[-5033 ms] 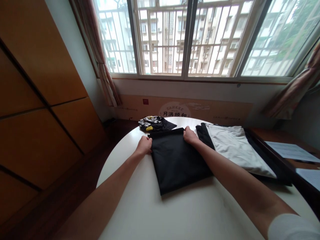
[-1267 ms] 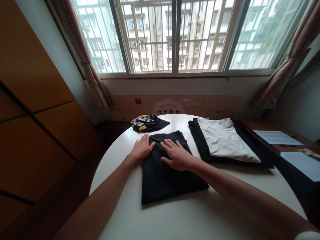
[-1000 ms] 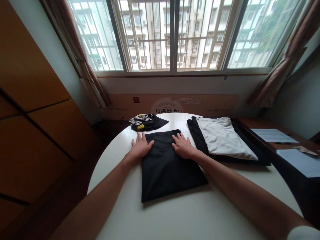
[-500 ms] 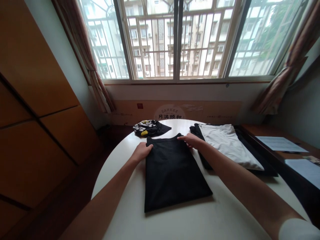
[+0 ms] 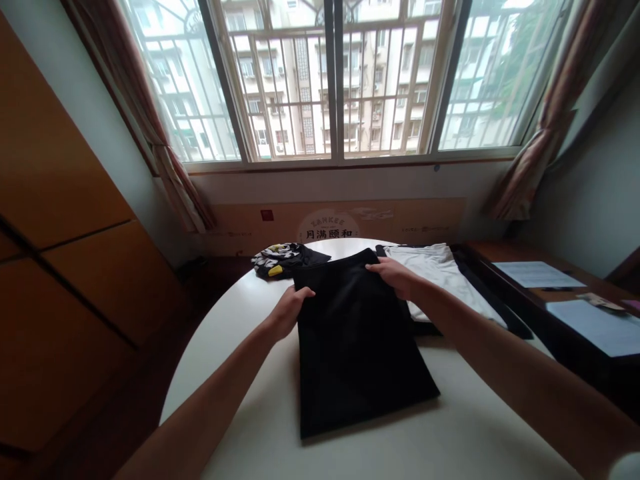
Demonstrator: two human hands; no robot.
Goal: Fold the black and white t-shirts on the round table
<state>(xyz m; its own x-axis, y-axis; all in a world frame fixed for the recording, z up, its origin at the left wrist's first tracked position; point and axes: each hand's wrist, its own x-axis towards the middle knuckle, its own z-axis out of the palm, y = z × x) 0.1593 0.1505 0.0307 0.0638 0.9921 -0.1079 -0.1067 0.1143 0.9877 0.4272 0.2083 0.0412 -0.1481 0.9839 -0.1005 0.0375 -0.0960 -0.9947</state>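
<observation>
A folded black garment, its exact kind unclear, is held over the white table by both hands. My left hand pinches its left edge near the far end, thumb on top. On the opposite edge, my right hand grips the far right corner, thumb on top and the other fingers hidden beneath. The garment's far end is tilted up, while its near edge stays low at the tabletop. To the right lies a pile of clothes with a white garment on top of black ones, partly behind my right arm.
A crumpled black, white and yellow patterned cloth lies at the table's far left. Papers rest on a brown desk to the right. A barred window and curtains stand behind, with a wooden cabinet at left.
The black garment's far end has been raised off the table by both hands, and it has shifted slightly right. The camera view has turned a little to the right.
</observation>
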